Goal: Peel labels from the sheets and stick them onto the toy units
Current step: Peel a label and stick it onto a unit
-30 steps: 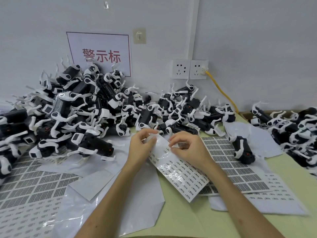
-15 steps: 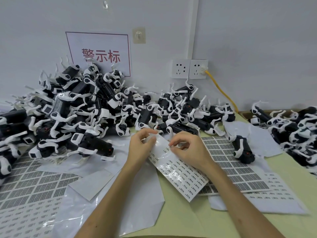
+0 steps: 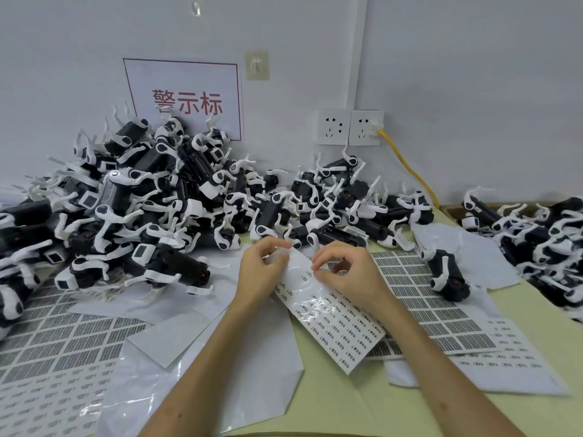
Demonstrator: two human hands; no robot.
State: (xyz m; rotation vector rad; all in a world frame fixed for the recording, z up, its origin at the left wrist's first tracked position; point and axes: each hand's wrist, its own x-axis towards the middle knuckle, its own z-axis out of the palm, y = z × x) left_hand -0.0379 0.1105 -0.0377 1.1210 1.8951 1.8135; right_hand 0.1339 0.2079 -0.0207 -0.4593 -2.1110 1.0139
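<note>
The left hand (image 3: 262,271) pinches the label sheet (image 3: 334,316) by its twelve o'clock corner, seemingly to hold it taut, while the right hand (image 3: 350,274) nips its upper edge to start peeling, toy pile (image 3: 151,203) at ten o'clock.

A heap of toy units (image 3: 142,209) crowds the table's (image 3: 340,405) far edge. Label sheets (image 3: 56,342) cover its near left corner and right side.
</note>
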